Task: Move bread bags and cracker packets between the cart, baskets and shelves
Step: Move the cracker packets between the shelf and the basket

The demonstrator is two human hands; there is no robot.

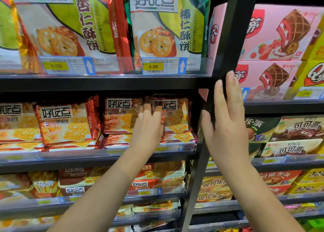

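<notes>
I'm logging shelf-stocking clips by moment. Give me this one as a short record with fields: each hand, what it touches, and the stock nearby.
left hand: fingers extended, touching the fronts of the cracker packets on the middle shelf
right hand: open, flat against the black upright post
shelf above: green-and-white cookie bags, price tag reading 6.00
right bay: pink boxes
cart, baskets: not in view

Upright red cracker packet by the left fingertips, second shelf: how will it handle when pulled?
The cracker packet is shiny film with glare, so probably slick under the left hand. It stands on edge on a flat packet, so a nudge may tip it. Thin crackers pictured suggest it is light and fairly stiff, but breakable if squeezed.
</notes>
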